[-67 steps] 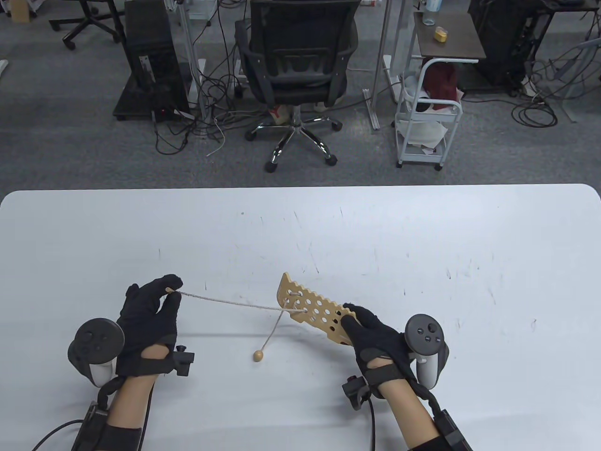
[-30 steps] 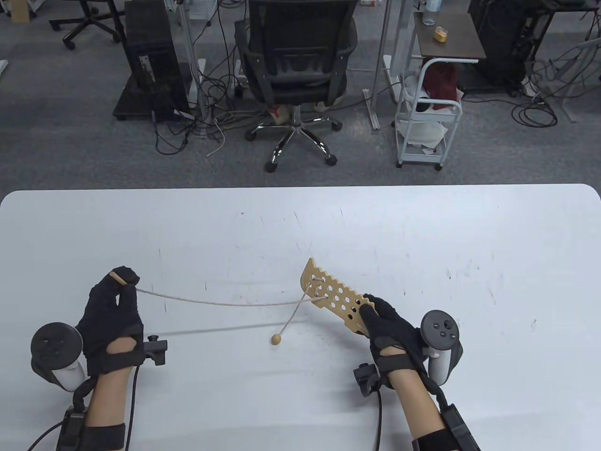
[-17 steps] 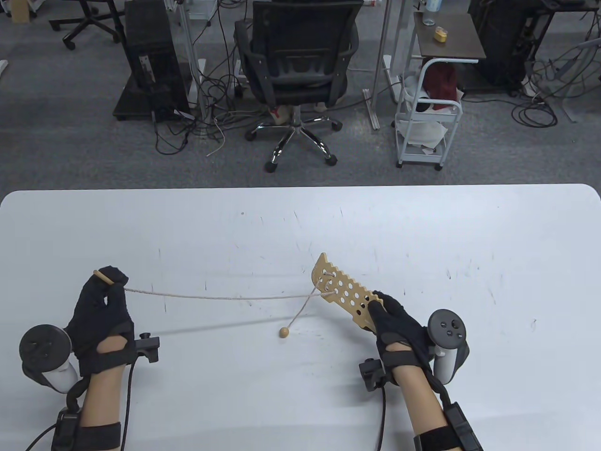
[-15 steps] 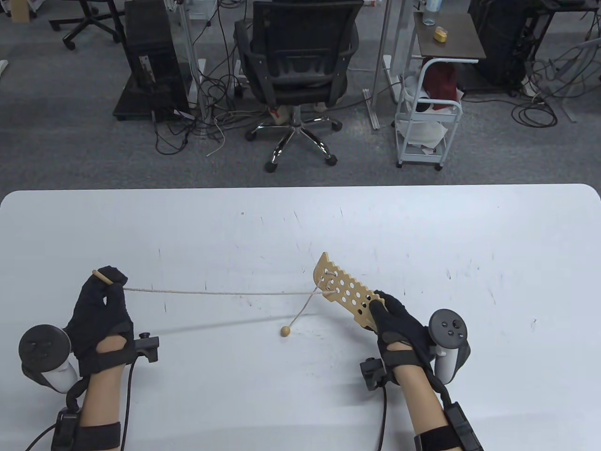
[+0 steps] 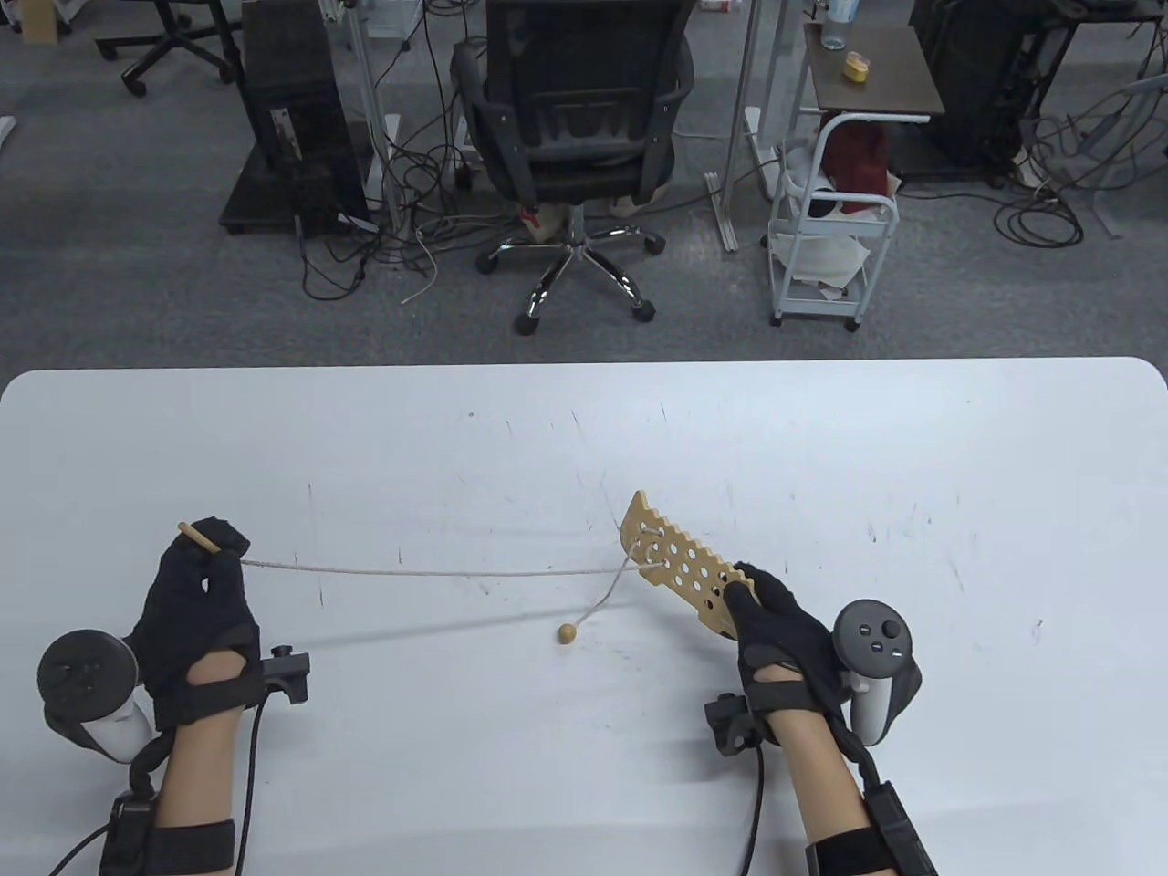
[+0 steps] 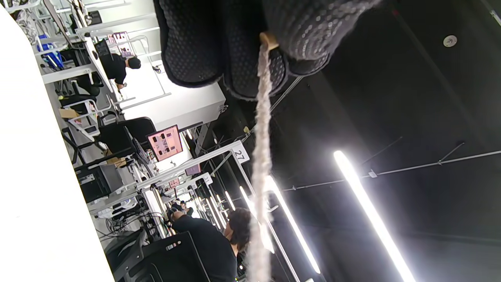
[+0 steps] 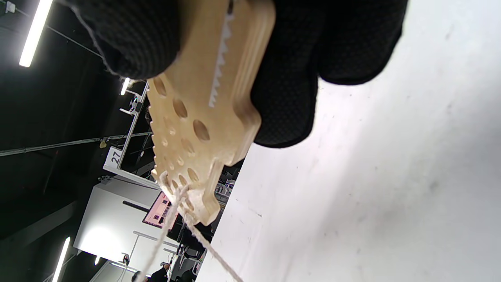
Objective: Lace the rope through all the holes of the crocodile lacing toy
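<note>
You're mid pull-through: your left hand [image 5: 196, 593] has a pinch grip on the rope's wooden needle [image 5: 198, 537], rope [image 5: 429, 572] nearly taut. Your right hand [image 5: 776, 630] grips the crocodile board [image 5: 680, 570] above the tabletop [image 5: 821, 474]. Next, aim for the nearest unlaced hole.

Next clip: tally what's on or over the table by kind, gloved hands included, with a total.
Gloved hands: 2, left hand and right hand
Wooden lacing board: 1
Rope: 1
Wooden needle: 1
Wooden bead: 1
Total: 6
</note>
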The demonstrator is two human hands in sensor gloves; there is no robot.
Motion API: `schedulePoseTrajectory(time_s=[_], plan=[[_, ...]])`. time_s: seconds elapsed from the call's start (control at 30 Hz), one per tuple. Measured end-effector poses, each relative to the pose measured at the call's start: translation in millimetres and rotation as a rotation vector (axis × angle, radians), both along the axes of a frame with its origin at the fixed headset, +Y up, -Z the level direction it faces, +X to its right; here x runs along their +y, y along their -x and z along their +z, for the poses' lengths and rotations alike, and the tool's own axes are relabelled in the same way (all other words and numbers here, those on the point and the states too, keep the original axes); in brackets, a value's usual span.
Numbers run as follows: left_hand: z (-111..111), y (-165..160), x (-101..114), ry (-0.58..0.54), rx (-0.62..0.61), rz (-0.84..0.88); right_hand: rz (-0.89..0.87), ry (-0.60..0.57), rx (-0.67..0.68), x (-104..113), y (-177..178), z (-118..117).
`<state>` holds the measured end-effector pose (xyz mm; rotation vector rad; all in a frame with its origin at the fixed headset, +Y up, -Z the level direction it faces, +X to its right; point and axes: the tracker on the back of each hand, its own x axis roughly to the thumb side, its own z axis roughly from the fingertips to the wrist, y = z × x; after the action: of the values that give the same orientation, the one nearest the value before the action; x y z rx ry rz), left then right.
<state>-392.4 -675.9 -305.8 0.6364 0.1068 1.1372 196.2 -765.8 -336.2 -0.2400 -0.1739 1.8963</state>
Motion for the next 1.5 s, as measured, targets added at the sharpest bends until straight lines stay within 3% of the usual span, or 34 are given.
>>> schedulePoseTrajectory(time_s=[1.5], plan=[[-15.6, -105.9, -16.5, 0.118, -0.447, -0.457, 0.056, -0.118, 0.207, 16.8, 53.6, 20.0]])
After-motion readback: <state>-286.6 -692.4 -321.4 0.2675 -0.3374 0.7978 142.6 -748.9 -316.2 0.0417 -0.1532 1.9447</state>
